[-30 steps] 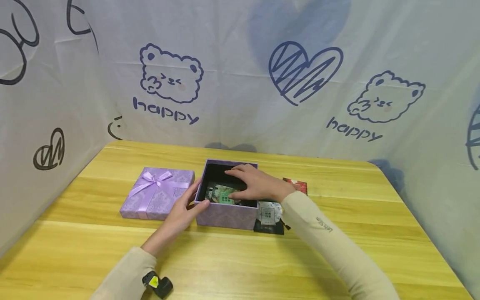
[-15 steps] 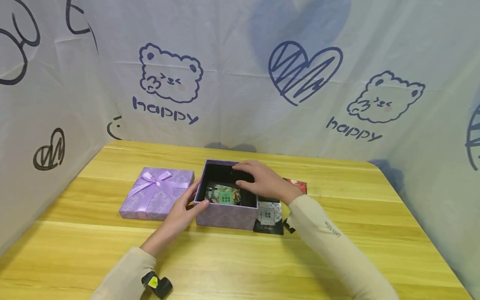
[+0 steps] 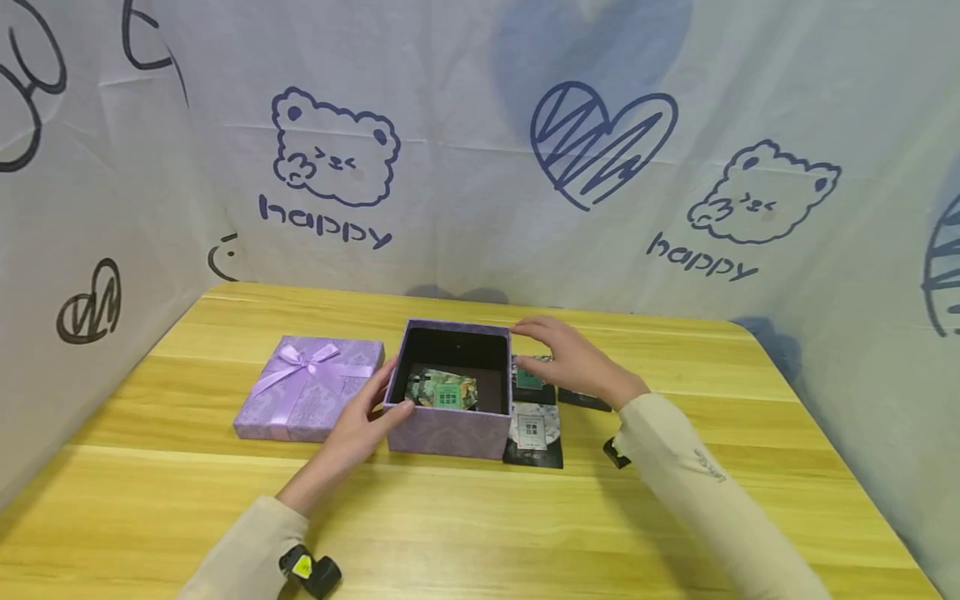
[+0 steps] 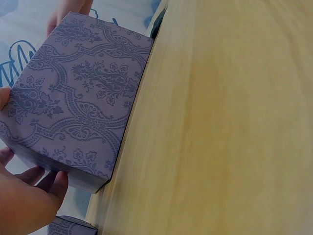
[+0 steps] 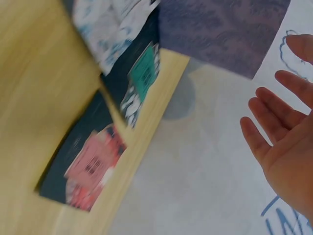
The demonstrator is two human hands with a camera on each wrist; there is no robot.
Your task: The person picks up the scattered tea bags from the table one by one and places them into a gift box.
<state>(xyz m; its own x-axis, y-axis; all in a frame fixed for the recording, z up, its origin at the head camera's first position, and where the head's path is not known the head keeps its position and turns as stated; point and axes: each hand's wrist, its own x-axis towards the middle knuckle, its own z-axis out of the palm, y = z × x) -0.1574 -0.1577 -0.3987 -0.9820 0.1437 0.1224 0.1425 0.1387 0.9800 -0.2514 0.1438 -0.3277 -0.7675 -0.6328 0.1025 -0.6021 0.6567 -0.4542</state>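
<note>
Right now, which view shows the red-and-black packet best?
Right wrist: the red-and-black packet shows whole. In the head view, the right hand hides all but a dark strip; left wrist misses it.

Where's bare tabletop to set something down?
Free table: in front of the purple box, between left sleeve and right sleeve; also far right, beyond the packets. Crowded: right of the box, packets near the right hand; left of it, the left hand and lid.
</note>
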